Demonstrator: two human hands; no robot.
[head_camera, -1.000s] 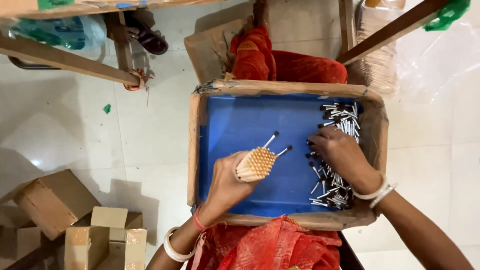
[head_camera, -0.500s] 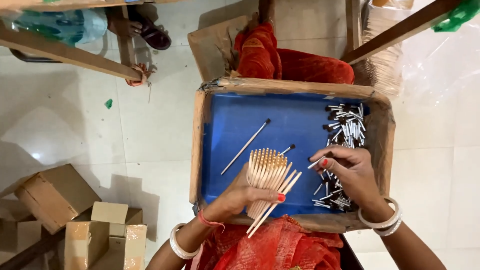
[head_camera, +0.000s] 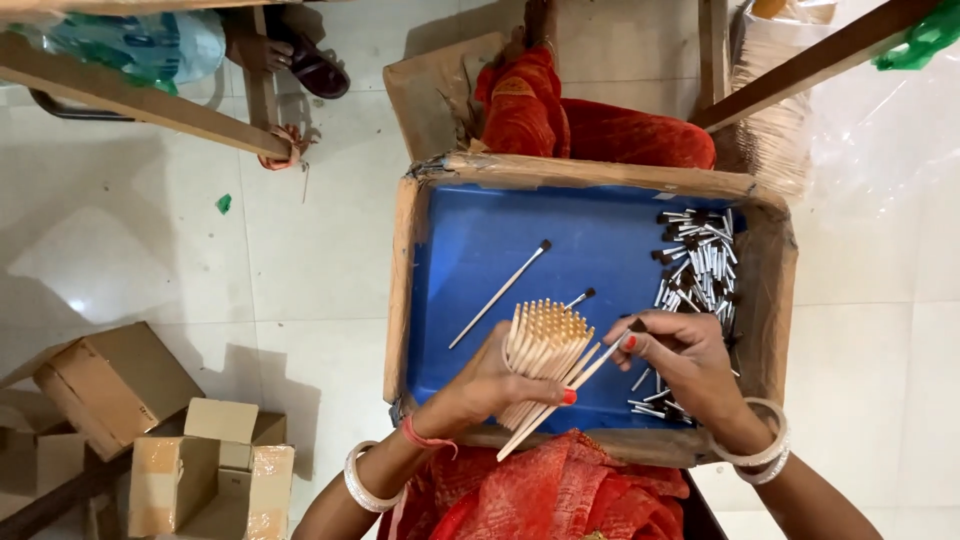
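Right, bundle of wooden sticks (head_camera: 543, 350) fanned upright over blue tray (head_camera: 480, 260), clamped in left hand (head_camera: 490, 385). Right hand (head_camera: 685, 365) pinches single dark-tipped stick (head_camera: 600, 362), laying it vs bundle's side. Loose stick (head_camera: 498, 295) on tray floor. Pile of small dark-tipped pieces (head_camera: 695, 260) at right wall. Cardboard boxes (head_camera: 130, 420) on floor, well apart.

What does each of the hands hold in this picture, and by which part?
The left hand grips a bundle of wooden sticks around its lower middle. The right hand pinches one black-tipped stick just below its black tip.
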